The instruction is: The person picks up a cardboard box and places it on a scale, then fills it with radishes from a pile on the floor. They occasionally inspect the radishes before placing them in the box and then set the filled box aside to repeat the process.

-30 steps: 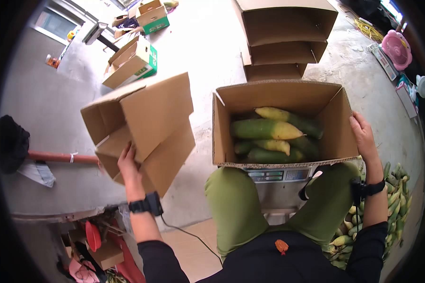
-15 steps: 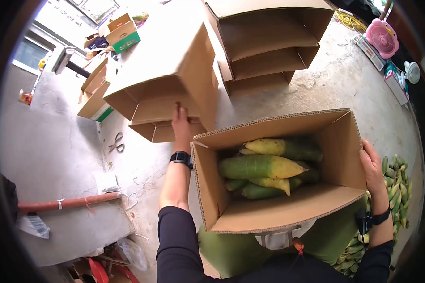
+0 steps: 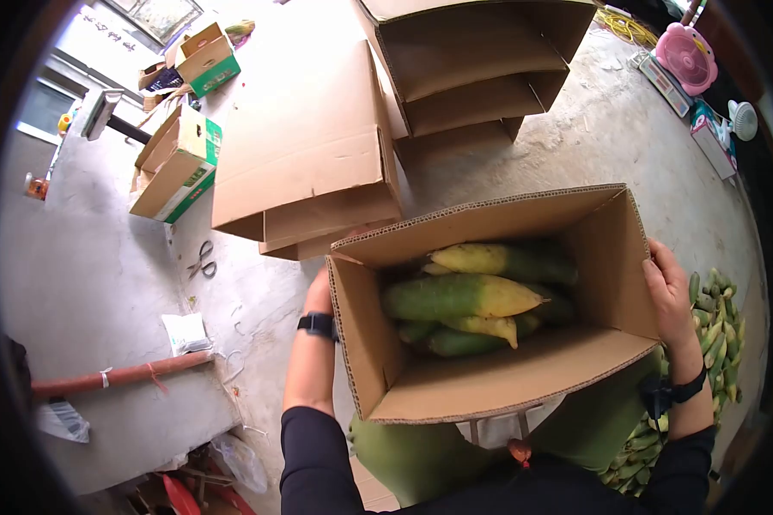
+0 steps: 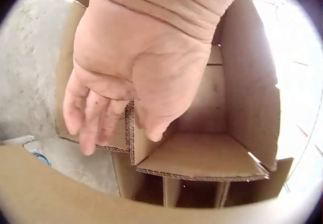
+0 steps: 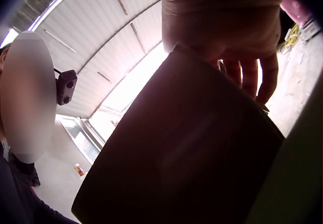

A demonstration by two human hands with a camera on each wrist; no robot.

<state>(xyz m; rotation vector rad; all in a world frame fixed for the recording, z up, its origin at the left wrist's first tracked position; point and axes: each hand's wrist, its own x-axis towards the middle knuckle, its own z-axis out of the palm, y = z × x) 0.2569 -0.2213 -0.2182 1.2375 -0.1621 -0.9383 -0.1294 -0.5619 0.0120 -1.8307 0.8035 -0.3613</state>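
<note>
A cardboard box (image 3: pixel 489 382) holding several large green radishes (image 3: pixel 455 296) with yellowish tips sits tilted over the person's lap. My right hand (image 3: pixel 668 292) grips its right wall, fingers along the outside. Beyond its left wall are empty cardboard boxes (image 3: pixel 301 159) lying on their sides with their openings facing the person. My left hand (image 4: pixel 141 57) is at these boxes, with doubled cardboard walls (image 4: pixel 129 133) between thumb and fingers. In the head view the full box hides most of that hand.
More empty boxes (image 3: pixel 472 60) are stacked at the back. Green-and-white boxes (image 3: pixel 176 163) stand at the left, near scissors (image 3: pixel 203 259) on the floor. A radish heap (image 3: pixel 720 343) lies at the right, a pink fan (image 3: pixel 685 58) farther back. A red pipe (image 3: pixel 129 374) crosses the left.
My left hand carried the empty boxes from the left to beside the back stack, then drew nearer the full box. The full box tilted and shifted left, my right hand still gripping its wall.
</note>
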